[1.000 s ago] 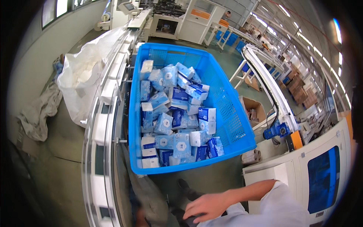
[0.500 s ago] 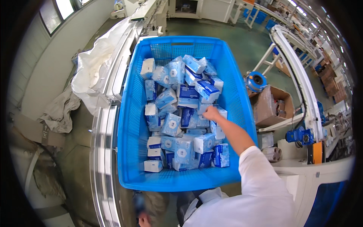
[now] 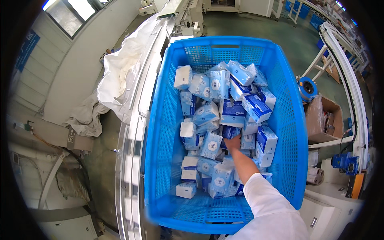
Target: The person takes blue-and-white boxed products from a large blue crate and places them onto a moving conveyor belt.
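the right hand (image 3: 233,143) reaches into the blue plastic crate (image 3: 294,132) from the lower edge of the view, the forearm bare and the upper arm in a white sleeve (image 3: 272,210). the hand rests on the heap of tissue packs (image 3: 224,124) near the middle of the crate, touching a dark blue pack (image 3: 229,132). the fingers point away from the person and are pressed down among the packs; whether they are clenched on a pack or released cannot be told, since the fingertips are hidden by the hand and the packs. the left hand is not in view.

the packs are light blue, dark blue and white, lying tilted and overlapping in a loose pile that fills the crate's centre and far half. the near end of the crate floor shows bare mesh. one white pack (image 3: 186,190) lies apart at the near left of the pile.

the crate stands beside a metal conveyor frame (image 3: 134,132) on its left. a white cloth sack (image 3: 120,76) hangs over that frame. to the right of the crate stands an open cardboard box (image 3: 322,120), with a blue reel (image 3: 307,89) just beyond it.
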Tool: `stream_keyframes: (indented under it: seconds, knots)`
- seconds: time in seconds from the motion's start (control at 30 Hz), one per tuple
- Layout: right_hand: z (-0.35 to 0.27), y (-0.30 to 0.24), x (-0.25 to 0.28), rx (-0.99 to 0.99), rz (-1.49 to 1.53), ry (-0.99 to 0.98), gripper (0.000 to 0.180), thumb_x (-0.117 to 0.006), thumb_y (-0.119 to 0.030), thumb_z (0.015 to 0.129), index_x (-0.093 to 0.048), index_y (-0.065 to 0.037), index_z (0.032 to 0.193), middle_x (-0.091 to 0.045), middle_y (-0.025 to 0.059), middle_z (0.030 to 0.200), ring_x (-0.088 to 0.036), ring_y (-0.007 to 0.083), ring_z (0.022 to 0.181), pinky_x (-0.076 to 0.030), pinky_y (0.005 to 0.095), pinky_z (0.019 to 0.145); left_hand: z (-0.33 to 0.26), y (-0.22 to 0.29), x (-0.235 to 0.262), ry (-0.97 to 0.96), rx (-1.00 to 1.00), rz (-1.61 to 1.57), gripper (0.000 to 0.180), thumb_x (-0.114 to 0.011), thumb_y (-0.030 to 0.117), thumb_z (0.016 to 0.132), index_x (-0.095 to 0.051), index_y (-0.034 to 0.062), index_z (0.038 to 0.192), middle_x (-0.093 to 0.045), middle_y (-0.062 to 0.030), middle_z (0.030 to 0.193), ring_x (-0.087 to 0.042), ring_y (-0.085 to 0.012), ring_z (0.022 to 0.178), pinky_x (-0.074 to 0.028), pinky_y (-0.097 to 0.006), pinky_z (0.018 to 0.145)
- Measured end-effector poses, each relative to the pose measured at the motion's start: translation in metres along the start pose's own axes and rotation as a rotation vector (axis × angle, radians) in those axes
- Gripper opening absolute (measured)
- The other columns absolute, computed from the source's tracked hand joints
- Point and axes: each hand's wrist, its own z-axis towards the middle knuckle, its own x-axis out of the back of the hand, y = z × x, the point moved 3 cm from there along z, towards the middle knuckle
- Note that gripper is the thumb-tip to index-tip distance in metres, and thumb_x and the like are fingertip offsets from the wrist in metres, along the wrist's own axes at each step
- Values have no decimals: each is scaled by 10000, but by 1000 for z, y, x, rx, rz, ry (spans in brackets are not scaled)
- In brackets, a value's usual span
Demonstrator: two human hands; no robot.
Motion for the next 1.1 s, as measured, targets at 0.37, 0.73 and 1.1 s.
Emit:
stream_keyframes:
  seconds: [0.37,0.73,1.1]
  knots:
    - [-115,-62,218,175,538,-1257,525,-739,-192,796,-507,-38,1241,-652,83,1097,-656,185,947,-532,357,858,-65,276,-84,-514,-645,-364,323,-594,149,935,-558,-23,1206,-620,-106,1102,-608,-179,961,-502,-319,854]
    - [-446,20,220,1115,496,-784,550,-699,-292,855,-475,-15,1273,-570,97,1095,-540,178,996,-443,338,883,-104,287,-106,-1243,-702,-435,726,-707,185,815,-297,-1,1384,-492,-116,1272,-479,-200,1157,-388,-359,993]
    - [-546,138,171,1043,381,-701,622,-506,-472,935,-408,-7,1337,-534,123,1212,-548,261,1053,-454,339,883,-93,164,-29,-537,-1074,-97,858,-761,278,741,-280,-22,1386,-375,-226,1288,-451,-333,1143,-399,-409,964]
